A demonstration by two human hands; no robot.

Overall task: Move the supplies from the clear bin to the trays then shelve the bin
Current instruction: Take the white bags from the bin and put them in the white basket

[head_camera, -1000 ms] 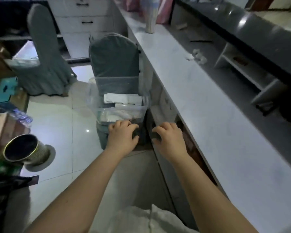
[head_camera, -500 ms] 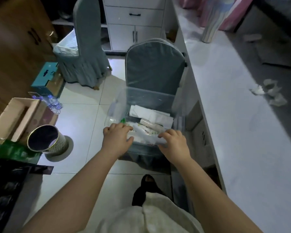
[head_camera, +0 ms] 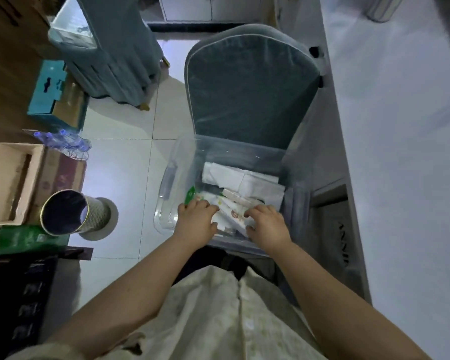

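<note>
The clear bin [head_camera: 170,178] rests on the seat of a grey-blue covered chair [head_camera: 250,87] right in front of me. Inside lie white folded packs [head_camera: 244,180], a printed packet [head_camera: 231,213] and a green-edged item [head_camera: 190,195]. My left hand [head_camera: 196,222] curls over the bin's near rim on the left side. My right hand [head_camera: 266,227] curls over the same rim on the right, fingers reaching in beside the printed packet. The near wall of the bin is hidden behind both hands. No trays are in view.
A long white counter [head_camera: 400,152] runs along the right, close to the chair. On the floor to the left stand a metal waste bin [head_camera: 68,213], cardboard boxes [head_camera: 11,183], a teal box [head_camera: 50,92], water bottles [head_camera: 63,137] and a second covered chair [head_camera: 115,48].
My view has tilted down and come closer to the bin. Both hands rose from the bin's front wall to its near rim, fingers hooked over it.
</note>
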